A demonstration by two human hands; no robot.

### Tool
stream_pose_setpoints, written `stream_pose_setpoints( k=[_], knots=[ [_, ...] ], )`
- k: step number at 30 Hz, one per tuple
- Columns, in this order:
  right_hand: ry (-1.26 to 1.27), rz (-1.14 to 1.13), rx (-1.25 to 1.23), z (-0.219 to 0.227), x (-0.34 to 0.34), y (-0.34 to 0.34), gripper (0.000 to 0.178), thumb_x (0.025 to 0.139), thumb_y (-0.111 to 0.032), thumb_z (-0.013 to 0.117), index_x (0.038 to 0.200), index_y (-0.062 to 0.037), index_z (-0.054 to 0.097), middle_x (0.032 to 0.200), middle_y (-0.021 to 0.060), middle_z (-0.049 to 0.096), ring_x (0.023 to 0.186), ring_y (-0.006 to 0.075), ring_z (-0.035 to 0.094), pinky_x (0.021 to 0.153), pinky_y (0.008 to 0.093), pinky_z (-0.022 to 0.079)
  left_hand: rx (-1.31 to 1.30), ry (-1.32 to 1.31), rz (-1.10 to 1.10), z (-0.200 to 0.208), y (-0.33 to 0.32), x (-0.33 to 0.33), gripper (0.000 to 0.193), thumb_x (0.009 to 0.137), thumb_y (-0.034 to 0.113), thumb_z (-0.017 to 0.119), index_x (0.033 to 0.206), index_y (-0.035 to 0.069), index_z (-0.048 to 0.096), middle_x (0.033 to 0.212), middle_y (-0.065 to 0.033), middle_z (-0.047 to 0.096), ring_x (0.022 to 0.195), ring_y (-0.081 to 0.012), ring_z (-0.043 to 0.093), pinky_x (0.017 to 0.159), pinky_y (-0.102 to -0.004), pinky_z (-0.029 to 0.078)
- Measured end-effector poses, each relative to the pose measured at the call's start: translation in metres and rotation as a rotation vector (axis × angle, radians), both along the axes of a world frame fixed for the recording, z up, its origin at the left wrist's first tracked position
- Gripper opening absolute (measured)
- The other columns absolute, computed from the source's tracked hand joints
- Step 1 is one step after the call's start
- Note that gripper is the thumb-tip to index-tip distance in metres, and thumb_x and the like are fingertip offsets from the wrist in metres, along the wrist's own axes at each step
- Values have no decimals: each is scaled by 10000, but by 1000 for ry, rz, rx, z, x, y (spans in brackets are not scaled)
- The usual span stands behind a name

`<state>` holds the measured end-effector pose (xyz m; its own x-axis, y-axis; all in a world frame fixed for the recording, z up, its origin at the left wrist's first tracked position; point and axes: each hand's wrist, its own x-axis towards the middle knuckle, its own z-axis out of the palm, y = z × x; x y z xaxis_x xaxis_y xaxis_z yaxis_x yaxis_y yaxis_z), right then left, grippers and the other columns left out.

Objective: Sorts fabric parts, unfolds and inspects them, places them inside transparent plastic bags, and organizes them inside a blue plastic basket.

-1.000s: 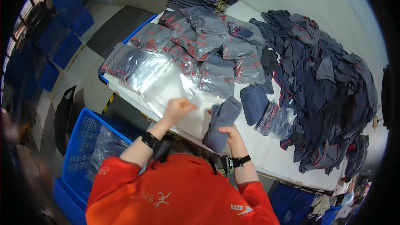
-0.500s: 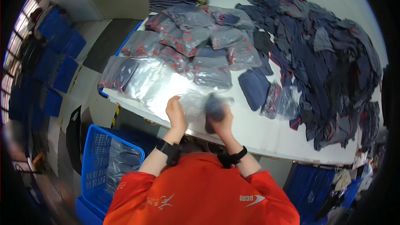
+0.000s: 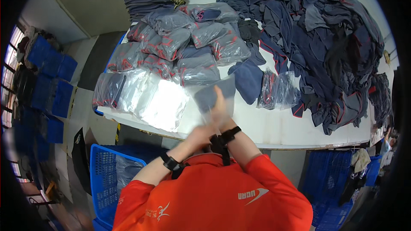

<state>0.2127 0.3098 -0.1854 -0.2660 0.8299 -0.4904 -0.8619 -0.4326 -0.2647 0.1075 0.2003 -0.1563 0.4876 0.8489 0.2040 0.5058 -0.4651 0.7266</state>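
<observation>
White table: both hands grip bagged garment.

Both hands raised together over near edge of white counter. Right hand and left hand grip clear plastic bag with dark folded garment inside. Stack of empty clear bags just left of hands. Packed bags piled behind. Loose dark garments heaped on right. Blue crate below counter, left.
</observation>
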Motion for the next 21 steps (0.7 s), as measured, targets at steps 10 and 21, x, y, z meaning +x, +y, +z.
stream_pose_setpoints(
  k=[10, 21],
  knots=[
    [-651, 808, 352, 15, 58, -29, 229, 897, -191, 495, 1092, -84, 548, 686, -15, 470, 582, 85, 477, 527, 258, 449, -362, -25, 779, 11, 55, -97, 305, 825, 258, 547, 989, 2, 563, 859, -209, 584, 790, -373, 563, 706, -417, 438],
    [-1923, 90, 847, 15, 89, 38, 425, 763, -263, 684, 1107, -62, 536, 855, 86, 553, 753, 228, 552, 666, 345, 454, -752, -281, 474, 31, 15, -26, 246, 802, 166, 641, 962, -13, 590, 984, -79, 567, 827, -88, 506, 682, -251, 414]
  ],
)
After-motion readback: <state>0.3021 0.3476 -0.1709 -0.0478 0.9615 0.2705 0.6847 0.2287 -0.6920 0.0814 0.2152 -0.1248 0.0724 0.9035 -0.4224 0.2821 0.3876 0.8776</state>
